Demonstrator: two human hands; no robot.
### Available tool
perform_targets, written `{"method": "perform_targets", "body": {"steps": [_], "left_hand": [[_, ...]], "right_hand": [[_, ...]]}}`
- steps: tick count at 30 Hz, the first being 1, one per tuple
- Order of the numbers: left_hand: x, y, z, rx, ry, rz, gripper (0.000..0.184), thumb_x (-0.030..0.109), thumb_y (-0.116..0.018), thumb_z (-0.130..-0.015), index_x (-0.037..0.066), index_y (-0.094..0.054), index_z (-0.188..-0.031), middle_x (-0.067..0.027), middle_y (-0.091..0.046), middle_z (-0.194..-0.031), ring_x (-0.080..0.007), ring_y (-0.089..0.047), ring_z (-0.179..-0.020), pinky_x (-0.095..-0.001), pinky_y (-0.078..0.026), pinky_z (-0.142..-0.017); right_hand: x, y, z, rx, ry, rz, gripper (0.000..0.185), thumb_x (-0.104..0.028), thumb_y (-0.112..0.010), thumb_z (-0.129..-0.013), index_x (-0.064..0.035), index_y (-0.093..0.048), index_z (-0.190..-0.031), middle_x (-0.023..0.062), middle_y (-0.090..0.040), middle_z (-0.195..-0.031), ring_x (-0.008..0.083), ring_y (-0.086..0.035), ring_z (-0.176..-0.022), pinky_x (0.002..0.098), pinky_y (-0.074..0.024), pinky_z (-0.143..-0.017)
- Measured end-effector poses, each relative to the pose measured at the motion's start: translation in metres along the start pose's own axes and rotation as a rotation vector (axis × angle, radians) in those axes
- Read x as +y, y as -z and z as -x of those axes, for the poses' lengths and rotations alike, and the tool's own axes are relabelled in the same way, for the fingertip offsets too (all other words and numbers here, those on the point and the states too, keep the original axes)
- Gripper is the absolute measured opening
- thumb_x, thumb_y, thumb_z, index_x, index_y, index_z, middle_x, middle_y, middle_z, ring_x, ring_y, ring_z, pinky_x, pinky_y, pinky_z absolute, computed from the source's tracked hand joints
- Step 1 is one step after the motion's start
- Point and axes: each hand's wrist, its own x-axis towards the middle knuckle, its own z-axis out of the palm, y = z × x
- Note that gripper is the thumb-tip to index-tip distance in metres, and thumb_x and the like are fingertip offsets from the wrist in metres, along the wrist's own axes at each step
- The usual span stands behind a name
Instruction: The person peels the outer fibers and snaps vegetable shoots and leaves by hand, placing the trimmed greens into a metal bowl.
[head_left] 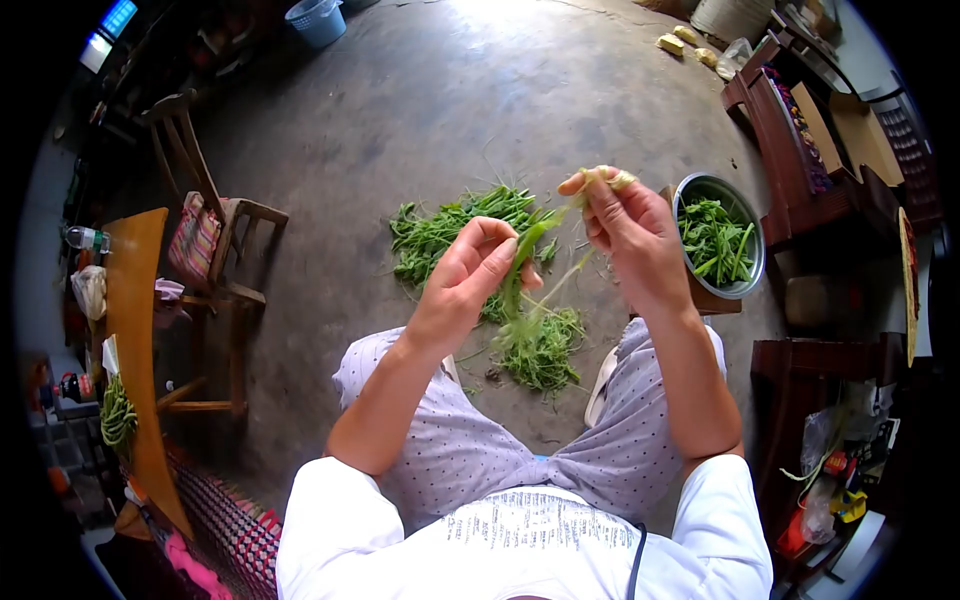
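Between the fingers and thumb of my left hand (468,268) is a green leafy stalk (532,240), held upright above the floor. My right hand (632,222), higher and to the right, pinches thin pale-green stringy strips (624,179) that wrap over the fingertips. Fine strands hang between the two hands, close to the stalk. Below and beyond my left hand lies a heap of long green stalks (425,235) on the floor. A loose pile of stringy green peelings (543,358) lies between my feet. To the right, green stem pieces (715,240) fill part of a metal basin (757,262).
The basin rests on a low wooden stool (722,303). At left stand a wooden chair (190,140) and a wooden tabletop (140,350). Dark wooden furniture (775,130) lines the right. A blue bucket (318,22) stands far back on the concrete floor.
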Motion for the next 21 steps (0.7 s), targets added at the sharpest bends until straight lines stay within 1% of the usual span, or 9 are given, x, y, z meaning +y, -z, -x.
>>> {"method": "perform_targets", "body": {"steps": [2,5,6,10,14,16,18,19,21], "left_hand": [[0.002,-0.005,0.000,0.032,0.080,0.116,0.017,0.018,-0.045,-0.098,0.005,-0.045,-0.110,-0.0007,-0.052,-0.080,-0.0084,-0.049,-0.067,-0.0221,-0.042,-0.065],[0.006,0.003,0.003,-0.080,0.168,0.345,0.017,0.018,-0.044,-0.099,0.007,-0.044,-0.112,0.0016,-0.046,-0.077,-0.0056,-0.041,-0.061,-0.0206,-0.037,-0.057],[0.010,-0.004,0.004,-0.033,0.167,0.301,0.019,0.020,-0.046,-0.098,0.008,-0.046,-0.113,0.0037,-0.043,-0.075,-0.0023,-0.034,-0.057,-0.0182,-0.030,-0.049],[-0.002,-0.004,0.004,-0.080,0.076,0.173,0.021,0.021,-0.055,-0.095,0.007,-0.050,-0.110,0.0056,-0.046,-0.077,0.0013,-0.032,-0.055,-0.0158,-0.025,-0.044],[-0.007,-0.008,0.004,-0.039,0.020,0.091,0.021,0.018,-0.051,-0.097,0.003,-0.053,-0.111,0.0015,-0.052,-0.082,-0.0032,-0.038,-0.056,-0.0178,-0.034,-0.049],[-0.014,-0.008,0.000,0.017,-0.234,-0.162,0.021,0.017,-0.052,-0.096,0.002,-0.057,-0.110,-0.0006,-0.058,-0.091,-0.0064,-0.050,-0.067,-0.0190,-0.042,-0.063],[-0.011,-0.011,0.002,0.047,-0.229,-0.148,0.021,0.016,-0.053,-0.096,0.001,-0.057,-0.110,-0.0010,-0.059,-0.093,-0.0082,-0.054,-0.073,-0.0201,-0.043,-0.070],[-0.009,-0.013,0.003,0.079,-0.225,-0.135,0.021,0.015,-0.053,-0.096,0.001,-0.058,-0.110,-0.0015,-0.060,-0.094,-0.0100,-0.057,-0.080,-0.0213,-0.044,-0.076],[-0.008,-0.018,0.004,0.126,-0.275,-0.164,0.020,0.014,-0.053,-0.096,0.001,-0.058,-0.110,-0.0022,-0.061,-0.095,-0.0101,-0.058,-0.083,-0.0217,-0.044,-0.077]], "right_hand": [[-0.001,0.007,-0.002,-0.001,0.023,-0.064,0.024,-0.023,-0.049,-0.098,-0.0028,-0.062,-0.099,-0.0060,-0.048,-0.074,0.0015,-0.038,-0.063,0.0169,-0.0295,-0.054],[0.003,0.011,-0.005,0.009,0.049,-0.133,0.023,-0.023,-0.049,-0.098,-0.0038,-0.061,-0.098,-0.0037,-0.052,-0.079,0.0024,-0.040,-0.065,0.0172,-0.0316,-0.056],[0.005,0.014,-0.004,-0.027,0.051,-0.168,0.023,-0.024,-0.048,-0.098,-0.0046,-0.061,-0.096,-0.0015,-0.056,-0.084,0.0033,-0.043,-0.068,0.0169,-0.0337,-0.058],[0.003,0.009,-0.002,0.001,0.050,-0.204,0.023,-0.024,-0.047,-0.099,-0.0050,-0.060,-0.096,-0.0009,-0.057,-0.085,0.0039,-0.046,-0.068,0.0163,-0.0343,-0.058],[0.003,0.014,-0.002,-0.085,-0.052,-0.400,0.022,-0.023,-0.047,-0.099,-0.0047,-0.059,-0.102,0.0012,-0.060,-0.091,0.0046,-0.048,-0.067,0.0168,-0.0358,-0.056],[0.000,0.013,0.000,-0.124,-0.066,-0.444,0.022,-0.023,-0.047,-0.099,-0.0046,-0.058,-0.105,0.0016,-0.060,-0.092,0.0048,-0.049,-0.066,0.0172,-0.0364,-0.055],[-0.007,0.005,0.008,-0.039,-0.129,-0.018,0.021,-0.020,-0.050,-0.098,-0.0028,-0.057,-0.107,0.0015,-0.059,-0.094,0.0036,-0.050,-0.073,0.0173,-0.0392,-0.061],[-0.005,0.002,0.009,-0.040,-0.129,-0.019,0.021,-0.020,-0.050,-0.098,-0.0028,-0.057,-0.107,0.0015,-0.059,-0.094,0.0036,-0.050,-0.073,0.0173,-0.0392,-0.061],[0.006,-0.002,0.012,-0.118,0.059,0.197,0.020,-0.019,-0.059,-0.093,-0.0003,-0.059,-0.101,-0.0017,-0.060,-0.080,0.0017,-0.047,-0.064,0.0182,-0.0386,-0.055]]}}
